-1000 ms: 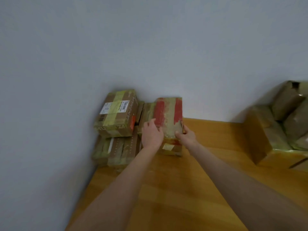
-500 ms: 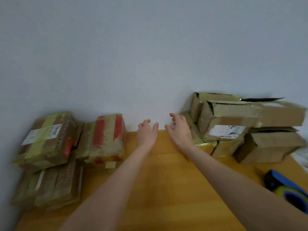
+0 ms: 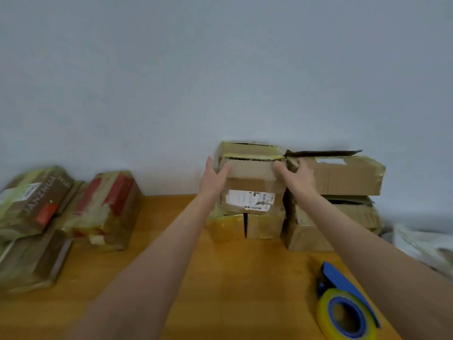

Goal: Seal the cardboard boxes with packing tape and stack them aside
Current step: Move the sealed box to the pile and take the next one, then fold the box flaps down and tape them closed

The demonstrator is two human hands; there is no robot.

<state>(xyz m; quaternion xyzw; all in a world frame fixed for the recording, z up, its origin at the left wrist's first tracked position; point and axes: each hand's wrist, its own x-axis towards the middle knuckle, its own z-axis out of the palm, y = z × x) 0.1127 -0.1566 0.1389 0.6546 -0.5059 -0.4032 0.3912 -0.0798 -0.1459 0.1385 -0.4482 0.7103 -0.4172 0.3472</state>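
We note a plain wall point(image 3: 220, 69), pale grey-blue and matte, filling the upper half of the view and running straight across. Below it is a wooden table point(image 3: 232, 278), warm orange-brown with a faint sheen, which butts against the wall along its far edge. The light is soft and even. We log only dim, loose shadow low on the wall. At far right lies a blurred whitish heap point(image 3: 421, 244), which we cannot identify.
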